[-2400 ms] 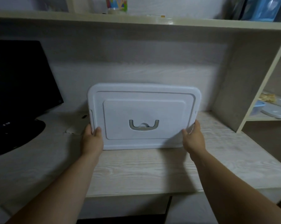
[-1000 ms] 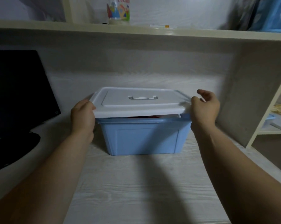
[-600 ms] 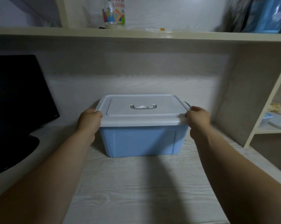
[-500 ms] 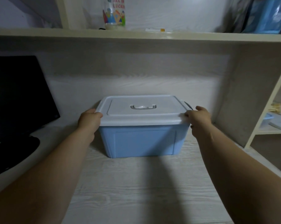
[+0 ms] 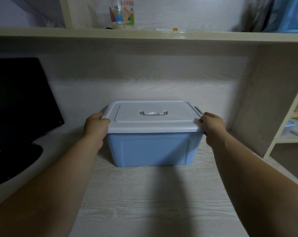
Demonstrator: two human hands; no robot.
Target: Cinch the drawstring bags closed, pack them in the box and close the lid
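Atop blue plastic box (image 5: 151, 149), smooth rectangular lid (image 5: 175, 123)

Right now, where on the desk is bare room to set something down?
Bare desk in front of the box, and a narrower strip between box and the right upright. Crowded left: monitor and its base. Left hand and right hand grip the lid at its ends.

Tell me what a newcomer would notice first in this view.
The light blue plastic box sits at the centre of the pale wood-grain desk, capped by a white plastic lid with a recessed handle. The left hand and right hand grip the lid's two ends. A black monitor stands at far left.
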